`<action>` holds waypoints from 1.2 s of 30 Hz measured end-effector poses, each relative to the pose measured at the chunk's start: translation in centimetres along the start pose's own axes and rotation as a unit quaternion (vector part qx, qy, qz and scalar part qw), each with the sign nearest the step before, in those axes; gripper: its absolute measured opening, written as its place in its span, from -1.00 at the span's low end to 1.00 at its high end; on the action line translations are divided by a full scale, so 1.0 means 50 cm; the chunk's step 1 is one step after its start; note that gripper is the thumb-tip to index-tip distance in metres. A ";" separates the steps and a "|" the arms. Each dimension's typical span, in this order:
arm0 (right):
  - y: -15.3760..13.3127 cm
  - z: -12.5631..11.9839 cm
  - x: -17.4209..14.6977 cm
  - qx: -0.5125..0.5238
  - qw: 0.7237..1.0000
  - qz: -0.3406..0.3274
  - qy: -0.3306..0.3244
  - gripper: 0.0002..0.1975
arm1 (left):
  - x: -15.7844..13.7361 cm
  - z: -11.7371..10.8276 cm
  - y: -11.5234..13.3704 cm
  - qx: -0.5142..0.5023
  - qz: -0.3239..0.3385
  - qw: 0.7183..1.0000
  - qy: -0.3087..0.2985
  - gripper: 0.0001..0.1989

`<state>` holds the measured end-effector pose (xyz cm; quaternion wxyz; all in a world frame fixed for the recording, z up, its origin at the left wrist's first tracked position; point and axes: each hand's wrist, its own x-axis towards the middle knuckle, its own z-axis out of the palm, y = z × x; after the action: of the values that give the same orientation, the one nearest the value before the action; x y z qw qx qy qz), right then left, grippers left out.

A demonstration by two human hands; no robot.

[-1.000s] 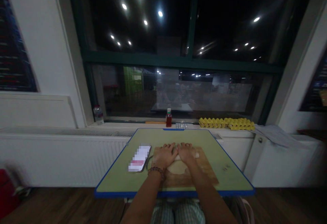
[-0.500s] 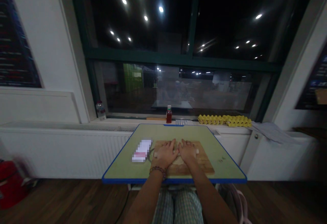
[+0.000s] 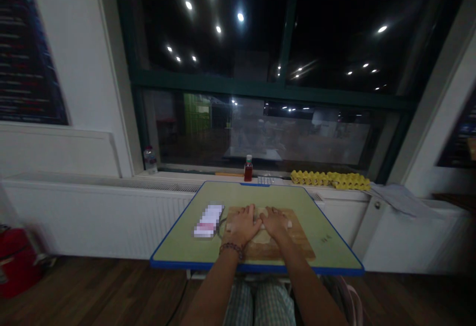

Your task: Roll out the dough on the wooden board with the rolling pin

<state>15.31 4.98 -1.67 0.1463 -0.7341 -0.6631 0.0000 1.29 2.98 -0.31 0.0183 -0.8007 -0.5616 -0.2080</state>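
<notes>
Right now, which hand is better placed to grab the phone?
Probably the left hand: it lies nearer the phone, while the right hand is farther across the wooden board. Both rest on the rolling pin.

A bracelet (image 3: 232,249) of round beads, seemingly dark reddish-brown though blurred, circles the left wrist (image 3: 238,240); the forearms (image 3: 305,282) are bare, and pale blue-and-white checked legwear (image 3: 274,303) covers both legs

On the table (image 3: 178,246), the phone (image 3: 208,221) lies at nine o'clock from the board (image 3: 302,243), which bears dough (image 3: 262,237). On the sill (image 3: 197,177), bottles (image 3: 248,171) stand at ten and twelve, trays (image 3: 329,180) between one and two.
</notes>
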 end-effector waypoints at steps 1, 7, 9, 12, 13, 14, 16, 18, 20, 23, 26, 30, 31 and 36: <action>-0.002 -0.001 -0.003 0.003 1.000 0.004 0.003 -0.47 | -0.001 -0.004 0.001 -0.002 0.002 1.000 -0.002 -0.55; 0.011 0.000 -0.032 0.026 0.996 -0.045 0.079 -0.44 | -0.010 -0.014 0.003 -0.001 0.014 1.000 -0.002 -0.50; 0.033 0.001 -0.042 0.040 0.986 -0.121 0.105 -0.45 | -0.012 -0.013 0.003 -0.002 0.017 1.000 0.003 -0.49; 0.074 -0.003 -0.056 0.053 0.966 -0.231 0.107 -0.48 | -0.016 -0.012 0.005 0.000 0.022 1.000 0.012 -0.48; 0.086 -0.006 -0.060 0.056 0.962 -0.249 0.101 -0.49 | -0.017 -0.013 0.007 0.000 0.019 1.000 0.014 -0.47; 0.095 -0.010 -0.064 0.059 0.960 -0.256 0.095 -0.50 | -0.017 -0.013 0.008 -0.001 0.014 1.000 0.015 -0.46; 0.106 -0.019 -0.071 0.061 0.964 -0.242 0.090 -0.51 | -0.017 -0.015 0.011 -0.002 0.001 1.000 0.019 -0.45; 0.107 -0.027 -0.078 0.059 0.971 -0.212 0.093 -0.52 | -0.016 -0.017 0.012 -0.003 -0.011 1.000 0.022 -0.47; 0.102 -0.034 -0.084 0.049 0.976 -0.190 0.092 -0.54 | -0.016 -0.021 0.013 -0.005 -0.018 0.999 0.030 -0.51; 0.093 -0.045 -0.091 0.030 0.979 -0.182 0.082 -0.63 | -0.020 -0.028 0.013 -0.007 -0.004 0.998 0.068 -0.57; 0.088 -0.053 -0.095 0.024 0.981 -0.175 0.081 -0.69 | -0.030 -0.041 0.014 -0.002 0.026 0.994 0.105 -0.62; 0.089 -0.053 -0.096 0.002 0.991 -0.092 0.100 -0.63 | -0.043 -0.055 0.017 0.017 0.040 0.992 0.117 -0.62; 0.090 -0.051 -0.096 -0.001 0.993 -0.064 0.104 -0.62 | -0.045 -0.055 0.016 0.024 0.037 0.992 0.119 -0.61; 0.098 -0.044 -0.092 0.013 0.992 0.046 0.119 -0.62 | -0.041 -0.046 0.011 0.039 0.017 0.993 0.111 -0.58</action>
<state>19.95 -0.36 -1.54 0.2336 -0.7566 -0.6064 -0.0715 0.47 0.32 1.19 0.1152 -0.7808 -0.5500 -0.2730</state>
